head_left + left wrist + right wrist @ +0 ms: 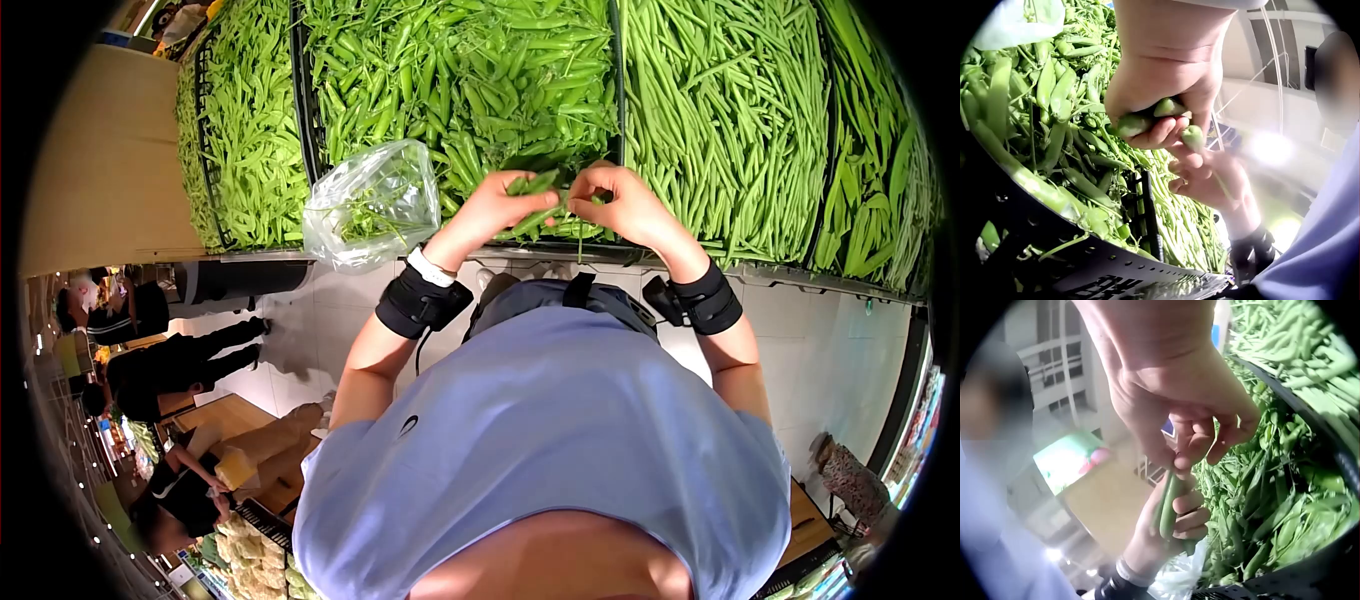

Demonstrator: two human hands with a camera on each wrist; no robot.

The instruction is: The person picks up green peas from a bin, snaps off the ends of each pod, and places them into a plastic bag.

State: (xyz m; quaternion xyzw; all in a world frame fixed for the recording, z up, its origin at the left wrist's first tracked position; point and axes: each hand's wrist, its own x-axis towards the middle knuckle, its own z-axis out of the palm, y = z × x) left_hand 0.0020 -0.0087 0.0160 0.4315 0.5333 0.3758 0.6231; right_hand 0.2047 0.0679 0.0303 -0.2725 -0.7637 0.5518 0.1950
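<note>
My left hand (497, 208) holds several green pea pods (535, 184) in curled fingers, over the front of a bin heaped with pea pods (460, 70). Two blunt pod ends (1135, 125) poke out of that fist in the left wrist view. Close beside it, my right hand (628, 207) pinches the tip of one pod (1170, 509) between thumb and forefinger. A thin stem (581, 240) hangs below the right fingertips. Left of the hands, a clear plastic bag (408, 165) with green pods or trimmings inside lies on the heap.
Green beans (720, 110) fill the bin to the right, flatter pods (250, 130) the one to the left. Black dividers (617, 80) part the bins. Behind, at left, a person in dark clothes (180, 365) stands near wooden display stands. Pale cauliflower (248, 555) lies lower left.
</note>
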